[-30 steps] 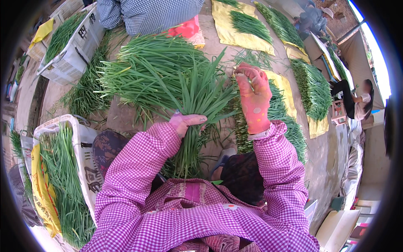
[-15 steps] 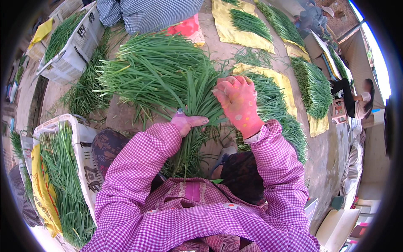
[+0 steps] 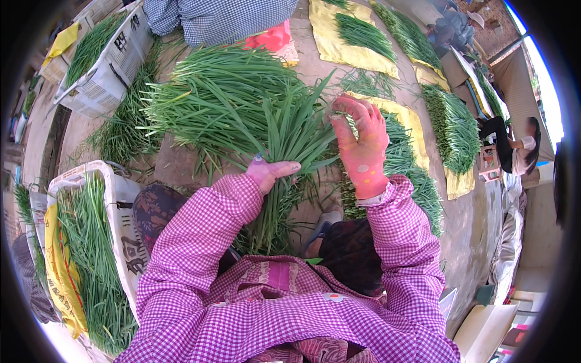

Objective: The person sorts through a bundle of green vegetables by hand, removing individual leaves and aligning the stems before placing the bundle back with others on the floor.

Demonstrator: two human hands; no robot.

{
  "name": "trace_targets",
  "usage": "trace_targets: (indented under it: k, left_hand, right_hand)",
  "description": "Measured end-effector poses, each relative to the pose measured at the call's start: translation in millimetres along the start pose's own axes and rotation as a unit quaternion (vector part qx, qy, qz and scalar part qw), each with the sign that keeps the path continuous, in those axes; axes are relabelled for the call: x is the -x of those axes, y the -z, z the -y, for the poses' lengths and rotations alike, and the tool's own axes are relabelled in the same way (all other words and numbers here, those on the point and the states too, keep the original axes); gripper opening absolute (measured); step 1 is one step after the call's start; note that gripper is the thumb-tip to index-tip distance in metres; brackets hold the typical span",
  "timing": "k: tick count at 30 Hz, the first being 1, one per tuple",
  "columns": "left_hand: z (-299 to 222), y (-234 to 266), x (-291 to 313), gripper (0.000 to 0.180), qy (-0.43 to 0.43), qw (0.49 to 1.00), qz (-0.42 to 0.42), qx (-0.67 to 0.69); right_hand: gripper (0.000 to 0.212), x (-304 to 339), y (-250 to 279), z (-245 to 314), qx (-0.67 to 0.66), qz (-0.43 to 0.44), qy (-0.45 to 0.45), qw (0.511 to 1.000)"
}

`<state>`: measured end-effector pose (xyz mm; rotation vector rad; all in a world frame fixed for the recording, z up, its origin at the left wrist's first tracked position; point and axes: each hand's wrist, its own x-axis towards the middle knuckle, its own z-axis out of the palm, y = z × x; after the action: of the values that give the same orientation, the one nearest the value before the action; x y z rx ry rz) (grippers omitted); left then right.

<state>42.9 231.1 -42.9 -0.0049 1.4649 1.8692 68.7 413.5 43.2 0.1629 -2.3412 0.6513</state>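
Observation:
My left hand (image 3: 266, 173), in a pale pink-purple glove, is wrapped round a bunch of garlic chives (image 3: 289, 130), its thumb lying across the stalks. The blades fan out above that hand, and the other end hangs down between my knees. My right hand (image 3: 366, 145) wears a dotted orange-pink glove and is beside the fanned blades. Its fingers are curled toward the thumb in a pinch; what lies between them is too small to make out. A large heap of garlic chives (image 3: 212, 97) lies just beyond my left hand.
A white crate (image 3: 112, 187) of chives stands at my left, another crate (image 3: 100, 91) farther off. On the right, more chives (image 3: 451, 130) lie on yellow sacks (image 3: 420, 136). A person in checked cloth (image 3: 224, 21) is close ahead; another person (image 3: 523, 145) sits far right.
My right hand has moved right, away from the middle of the bunch, and turned more upright. The bunch's blades have spread out wider. My left hand keeps its hold.

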Motion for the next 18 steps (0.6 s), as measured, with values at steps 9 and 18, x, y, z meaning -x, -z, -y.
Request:
trace_targets:
  k: [9, 18]
  left_hand:
    - [-0.6, -3.2, 1.1, 0.033, 0.048, 0.999, -0.004, 0.016]
    - [1.0, -2.9, 1.4, 0.032, 0.002, 1.000, 0.021, 0.011]
  right_hand:
    - [0.026, 8.6, -7.6, -2.7, 0.065, 0.133, 0.101, 0.984]
    - [0.043, 18.0, -19.1, 2.9, 0.121, 0.181, 0.077, 0.973]
